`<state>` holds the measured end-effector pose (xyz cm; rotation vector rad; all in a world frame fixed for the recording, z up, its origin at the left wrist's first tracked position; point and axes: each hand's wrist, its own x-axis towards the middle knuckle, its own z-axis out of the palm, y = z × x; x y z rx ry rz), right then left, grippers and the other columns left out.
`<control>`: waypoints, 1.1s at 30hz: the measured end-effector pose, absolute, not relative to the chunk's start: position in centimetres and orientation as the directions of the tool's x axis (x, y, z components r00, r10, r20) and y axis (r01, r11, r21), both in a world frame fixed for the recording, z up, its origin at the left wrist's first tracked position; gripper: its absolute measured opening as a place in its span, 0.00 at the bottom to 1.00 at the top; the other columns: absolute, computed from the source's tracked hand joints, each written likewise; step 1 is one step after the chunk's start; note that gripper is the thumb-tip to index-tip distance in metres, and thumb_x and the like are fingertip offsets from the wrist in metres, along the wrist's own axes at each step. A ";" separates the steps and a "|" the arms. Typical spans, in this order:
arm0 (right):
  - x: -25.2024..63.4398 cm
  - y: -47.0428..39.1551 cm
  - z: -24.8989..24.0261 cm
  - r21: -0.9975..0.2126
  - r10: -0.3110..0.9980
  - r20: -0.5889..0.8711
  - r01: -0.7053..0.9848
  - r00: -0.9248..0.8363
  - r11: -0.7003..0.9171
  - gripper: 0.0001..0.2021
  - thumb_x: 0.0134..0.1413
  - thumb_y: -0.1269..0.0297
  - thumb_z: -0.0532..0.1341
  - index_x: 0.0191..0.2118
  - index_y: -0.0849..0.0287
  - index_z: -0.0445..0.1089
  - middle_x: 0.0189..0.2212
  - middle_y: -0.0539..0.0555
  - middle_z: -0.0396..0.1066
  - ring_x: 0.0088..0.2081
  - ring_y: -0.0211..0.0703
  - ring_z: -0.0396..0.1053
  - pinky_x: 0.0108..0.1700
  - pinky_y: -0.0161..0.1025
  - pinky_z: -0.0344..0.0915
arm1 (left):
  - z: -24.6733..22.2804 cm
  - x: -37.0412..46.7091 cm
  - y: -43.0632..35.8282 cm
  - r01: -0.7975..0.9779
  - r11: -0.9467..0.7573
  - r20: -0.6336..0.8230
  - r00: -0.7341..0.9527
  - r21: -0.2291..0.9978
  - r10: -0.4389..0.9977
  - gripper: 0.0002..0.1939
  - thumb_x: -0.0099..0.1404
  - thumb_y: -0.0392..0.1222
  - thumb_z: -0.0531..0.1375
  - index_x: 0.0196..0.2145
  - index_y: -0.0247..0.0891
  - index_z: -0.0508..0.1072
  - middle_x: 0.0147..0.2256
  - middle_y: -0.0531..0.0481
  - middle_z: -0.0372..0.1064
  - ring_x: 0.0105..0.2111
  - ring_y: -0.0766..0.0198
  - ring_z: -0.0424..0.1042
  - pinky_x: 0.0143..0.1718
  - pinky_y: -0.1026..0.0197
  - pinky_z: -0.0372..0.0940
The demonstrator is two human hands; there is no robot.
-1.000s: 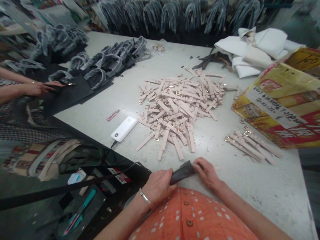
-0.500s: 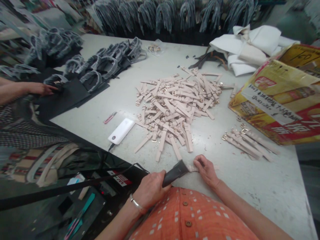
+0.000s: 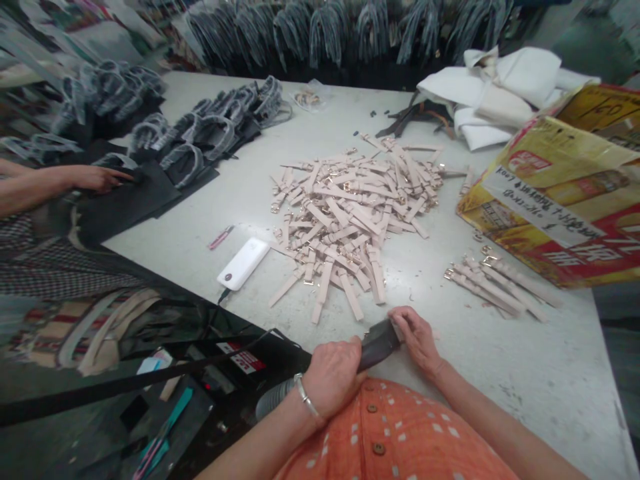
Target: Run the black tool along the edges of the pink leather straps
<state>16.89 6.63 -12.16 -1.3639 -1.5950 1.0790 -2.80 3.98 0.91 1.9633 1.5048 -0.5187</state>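
Observation:
My left hand (image 3: 334, 375) is wrapped around a black handheld tool (image 3: 380, 345) with a broad, flat end, held low over the table's front edge. At that flat end, the fingers of my right hand (image 3: 414, 337) are pinched together. They hold a pale strap, now mostly hidden behind the tool and my fingers. Beyond both hands lies a large heap of pale beige straps (image 3: 350, 213) with gold-coloured buckles. A smaller row of the same straps (image 3: 493, 283) rests to the right.
A yellow and red carton (image 3: 560, 193) stands at the right. White folded material (image 3: 500, 93) lies behind it. At the left are a white device with a cable (image 3: 243, 264), a pink cutter (image 3: 221, 237) and black pieces with wrapped handles (image 3: 185, 147), where another person's hand (image 3: 103, 179) works.
My left hand has moved right with the black tool, whose flat end now reaches my right fingers and covers the strap. My right hand has barely moved. The other person's hand shifted slightly right.

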 end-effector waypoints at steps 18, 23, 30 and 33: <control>17.1 6.8 -12.1 -0.978 0.997 0.025 0.204 -0.067 0.039 0.11 0.58 0.57 0.55 0.29 0.58 0.65 0.38 0.57 0.70 0.40 0.45 0.68 0.45 0.42 0.63 | 0.9 -5.1 3.6 0.971 -0.126 -0.610 0.225 0.201 0.760 0.12 0.61 0.48 0.51 0.38 0.40 0.66 0.33 0.46 0.73 0.35 0.55 0.73 0.33 0.59 0.64; 17.3 6.7 -11.7 -0.985 0.996 -0.001 0.174 -0.094 0.015 0.12 0.60 0.57 0.53 0.42 0.58 0.67 0.38 0.56 0.71 0.42 0.46 0.68 0.45 0.42 0.65 | 0.4 -3.1 3.3 0.963 -0.159 -0.610 0.261 0.217 0.748 0.12 0.61 0.45 0.52 0.41 0.38 0.66 0.35 0.44 0.73 0.38 0.54 0.73 0.37 0.58 0.65; 17.5 6.5 -12.2 -0.994 0.996 -0.017 0.105 -0.083 -0.009 0.15 0.60 0.57 0.52 0.49 0.56 0.64 0.46 0.56 0.68 0.48 0.48 0.66 0.53 0.46 0.62 | -0.8 -2.2 5.0 0.973 -0.097 -0.571 0.202 0.208 0.796 0.16 0.63 0.50 0.50 0.43 0.38 0.65 0.37 0.42 0.73 0.40 0.53 0.72 0.38 0.58 0.63; 17.5 6.6 -12.2 -0.995 0.995 -0.018 0.101 -0.100 -0.008 0.15 0.60 0.58 0.51 0.49 0.56 0.63 0.47 0.56 0.68 0.48 0.48 0.67 0.53 0.46 0.62 | -0.6 -3.4 5.5 0.978 -0.067 -0.562 0.168 0.197 0.810 0.17 0.63 0.50 0.48 0.42 0.38 0.66 0.36 0.42 0.73 0.39 0.53 0.72 0.36 0.58 0.63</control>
